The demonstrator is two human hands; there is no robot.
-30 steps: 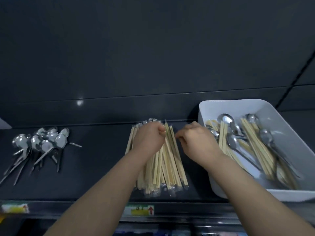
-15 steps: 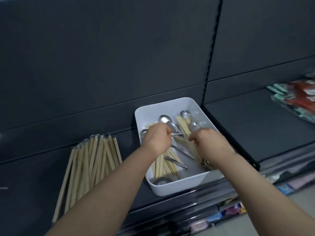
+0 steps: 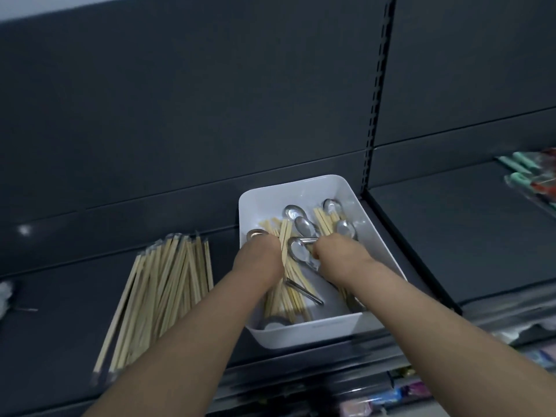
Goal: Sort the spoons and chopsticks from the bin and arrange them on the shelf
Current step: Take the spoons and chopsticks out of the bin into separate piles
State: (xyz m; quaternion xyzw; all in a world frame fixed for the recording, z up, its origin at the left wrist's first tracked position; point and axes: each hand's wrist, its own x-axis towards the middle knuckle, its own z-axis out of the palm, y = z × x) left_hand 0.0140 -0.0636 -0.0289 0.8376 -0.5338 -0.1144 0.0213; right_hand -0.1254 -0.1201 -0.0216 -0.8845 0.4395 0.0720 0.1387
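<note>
Head view: spoon (image 3: pixel 298 251) against right grip (image 3: pixel 340 255).

Illumination is dim and cool overall; the dark back panel (image 3: pixel 180 115) returns little light. One small glare spot (image 3: pixel 24 229) sits on the panel at left, and a pale strip (image 3: pixel 60 7) brightens the top-left corner. The white bin (image 3: pixel 301 188) is the brightest area. The spoons (image 3: pixel 293 212) in it carry hard specular highlights. The bin floor beside the right forearm is shaded.

Sharpness is low. The left hand (image 3: pixel 258 260) and right hand (image 3: pixel 340 257) are soft, and finger detail is unresolved. The chopsticks on the shelf (image 3: pixel 162 290) smear toward their near ends. The goods below the shelf (image 3: pixel 391 395) and the packets at the right edge (image 3: pixel 535 182) are blurred. Wide-angle distortion tilts the slotted upright (image 3: pixel 379 85).
</note>
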